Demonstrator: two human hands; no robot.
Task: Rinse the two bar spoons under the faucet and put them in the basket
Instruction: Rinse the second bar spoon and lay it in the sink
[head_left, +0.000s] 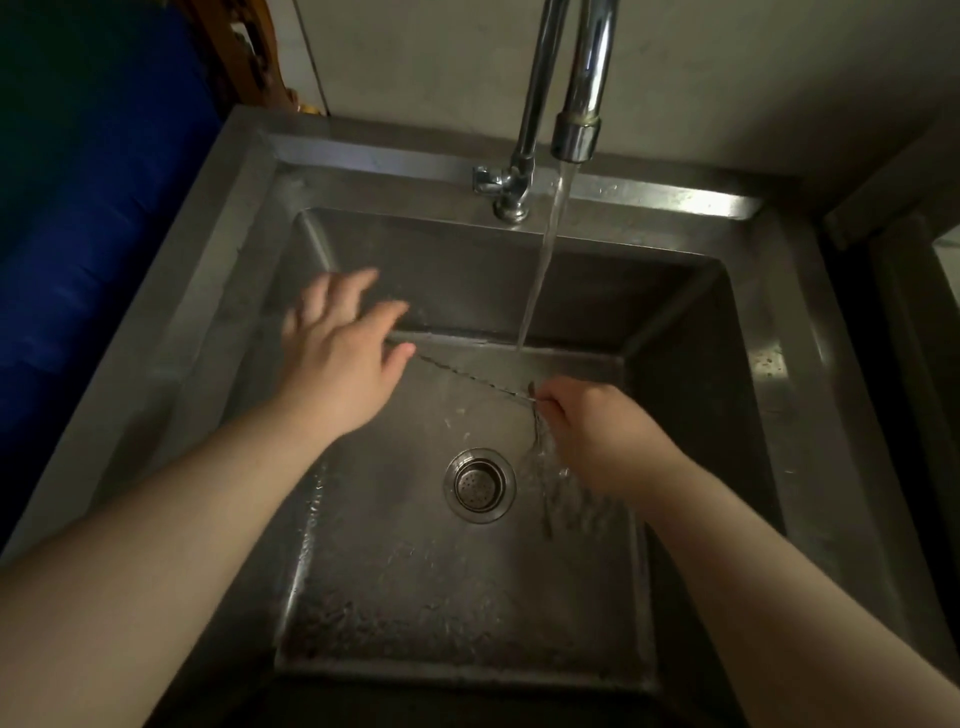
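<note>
My right hand (597, 436) is closed on two thin metal bar spoons over the sink's right half. One bar spoon (467, 376) shows a twisted stem running up and left from my fingers, ending close to my left thumb. The second bar spoon (544, 504) hangs downward below my right hand, blurred by splashing water. The faucet (576, 130) is running, and its stream (540, 270) falls just left of my right hand. My left hand (343, 353) hovers over the sink's left side, motion-blurred, fingers spread and holding nothing. No basket is in view.
The steel sink (218, 260) is deep, with a wet floor and a strainer drain (479, 485) at its middle. The tap handle (488, 179) sits on the back ledge. A blue surface (78, 234) lies to the left. A dark counter edge (893, 218) borders the right.
</note>
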